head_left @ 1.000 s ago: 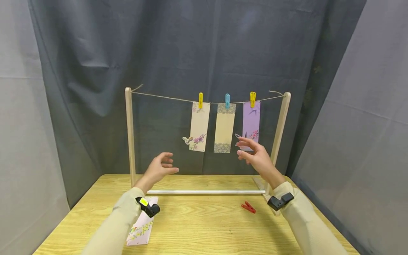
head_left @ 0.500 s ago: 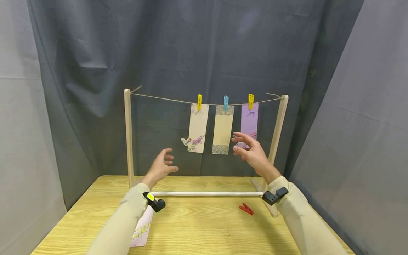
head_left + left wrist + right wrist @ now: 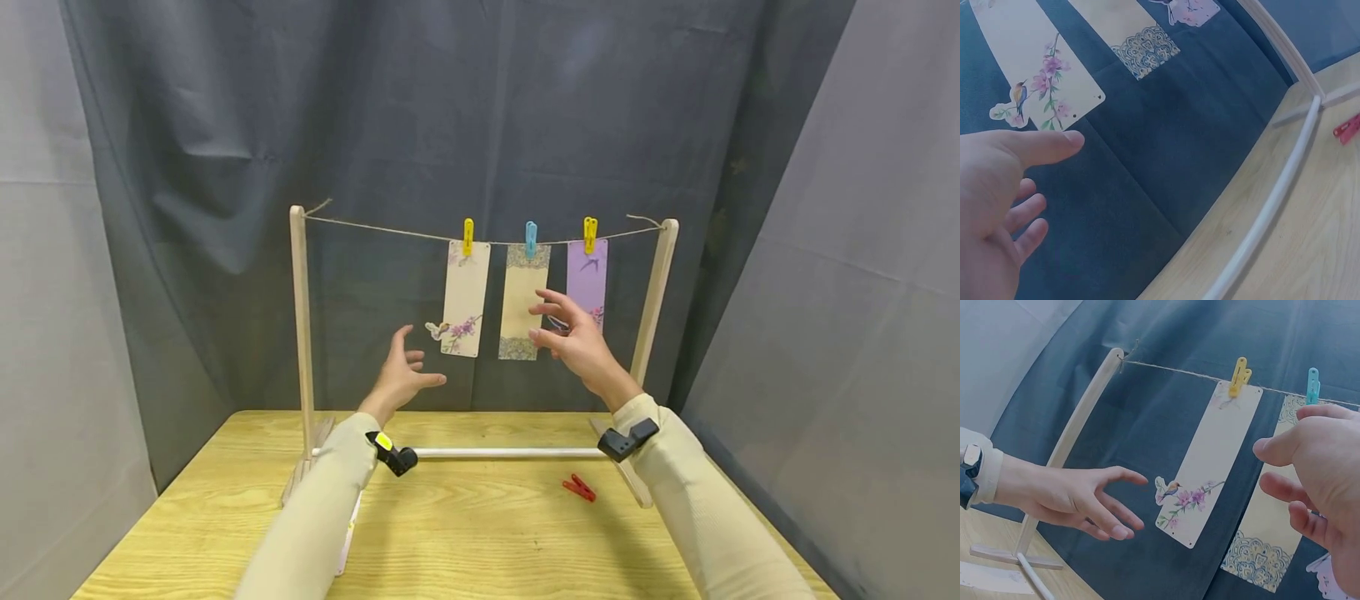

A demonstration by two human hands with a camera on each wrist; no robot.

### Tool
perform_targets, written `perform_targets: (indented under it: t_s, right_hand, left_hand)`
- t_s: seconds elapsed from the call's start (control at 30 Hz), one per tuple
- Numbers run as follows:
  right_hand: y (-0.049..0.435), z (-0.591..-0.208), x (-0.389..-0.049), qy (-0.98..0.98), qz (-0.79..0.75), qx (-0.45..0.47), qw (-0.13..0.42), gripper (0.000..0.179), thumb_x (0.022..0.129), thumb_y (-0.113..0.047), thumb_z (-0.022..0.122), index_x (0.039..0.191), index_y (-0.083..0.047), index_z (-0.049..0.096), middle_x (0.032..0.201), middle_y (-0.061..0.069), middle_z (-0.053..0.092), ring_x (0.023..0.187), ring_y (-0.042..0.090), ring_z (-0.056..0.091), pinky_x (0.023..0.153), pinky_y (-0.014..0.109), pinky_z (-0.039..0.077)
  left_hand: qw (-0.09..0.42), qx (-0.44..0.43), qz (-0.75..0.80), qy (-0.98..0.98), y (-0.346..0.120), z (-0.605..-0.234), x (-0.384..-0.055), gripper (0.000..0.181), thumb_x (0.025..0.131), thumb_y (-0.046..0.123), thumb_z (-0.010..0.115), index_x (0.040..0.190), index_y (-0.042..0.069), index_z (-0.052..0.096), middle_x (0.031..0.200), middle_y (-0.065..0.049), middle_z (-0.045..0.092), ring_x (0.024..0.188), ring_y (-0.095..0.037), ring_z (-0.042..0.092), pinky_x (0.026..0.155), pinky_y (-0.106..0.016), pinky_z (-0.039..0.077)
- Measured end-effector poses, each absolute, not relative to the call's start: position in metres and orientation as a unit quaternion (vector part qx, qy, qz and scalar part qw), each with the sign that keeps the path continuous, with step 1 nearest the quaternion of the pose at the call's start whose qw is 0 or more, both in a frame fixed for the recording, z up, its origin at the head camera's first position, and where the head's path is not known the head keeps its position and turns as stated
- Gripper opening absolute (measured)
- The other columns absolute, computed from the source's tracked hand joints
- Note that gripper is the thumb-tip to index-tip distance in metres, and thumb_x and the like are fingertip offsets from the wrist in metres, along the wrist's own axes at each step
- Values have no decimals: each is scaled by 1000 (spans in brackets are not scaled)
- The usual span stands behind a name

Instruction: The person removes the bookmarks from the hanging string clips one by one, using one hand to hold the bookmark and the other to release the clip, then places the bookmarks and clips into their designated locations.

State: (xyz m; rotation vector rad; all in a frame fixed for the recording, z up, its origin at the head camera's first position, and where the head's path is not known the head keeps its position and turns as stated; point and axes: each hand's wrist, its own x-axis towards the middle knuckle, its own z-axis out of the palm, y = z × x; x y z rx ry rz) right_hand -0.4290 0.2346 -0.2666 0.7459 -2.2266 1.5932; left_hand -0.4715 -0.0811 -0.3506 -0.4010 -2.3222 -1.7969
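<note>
Three bookmarks hang from a string (image 3: 390,230). The left one, a cream bookmark (image 3: 463,292) with a bird and blossoms, is held by a yellow clothespin (image 3: 468,237). A blue clothespin (image 3: 531,239) holds the lace-patterned bookmark (image 3: 517,308) in the middle. On the right, a purple bookmark (image 3: 587,279) hangs from another yellow clothespin (image 3: 590,235). My left hand (image 3: 400,377), holding nothing, is raised left of the cream bookmark with thumb and fingers apart. My right hand (image 3: 579,340), its fingers loosely bent and grasping nothing, overlaps the lace-patterned and purple bookmarks in the head view.
Wooden posts (image 3: 302,333) carry the string, joined low down by a white rod (image 3: 510,452). A red clothespin (image 3: 580,487) lies on the wooden table (image 3: 465,533). Under my left forearm, a pink bookmark (image 3: 348,537) is mostly hidden. Grey curtains (image 3: 390,100) stand behind.
My left hand has moved right and up toward the cream bookmark. My right hand has shifted left and slightly up, toward the middle bookmark. The bookmarks still hang in the same order.
</note>
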Motion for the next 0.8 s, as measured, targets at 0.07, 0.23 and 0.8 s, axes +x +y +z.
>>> perform_targets:
  t_s: [0.07, 0.23, 0.8]
  right_hand:
    - [231, -265, -430, -772, 558, 264, 152, 70, 99, -8, 72, 160, -16, 39, 145, 16, 54, 93, 38, 67, 63, 30, 46]
    - [221, -255, -436, -763, 560, 281, 156, 69, 98, -6, 72, 159, -14, 40, 144, 18, 54, 93, 40, 67, 62, 28, 45]
    - [188, -229, -446, -756, 561, 296, 160, 67, 99, -10, 72, 158, -23, 43, 147, 11, 53, 102, 48, 65, 65, 31, 44]
  left_hand:
    - [83, -139, -617, -771, -78, -352, -475, 117, 82, 7, 89, 166, 24, 9, 150, -26, 47, 136, -45, 48, 106, -60, 42]
    - [69, -144, -652, -741, -68, -353, -481, 118, 82, 5, 89, 166, 24, 9, 149, -30, 46, 135, -49, 48, 107, -60, 41]
    - [122, -131, -687, -704, -41, -345, -487, 101, 81, -4, 85, 161, 15, 27, 104, -21, 72, 97, -31, 68, 99, -46, 47]
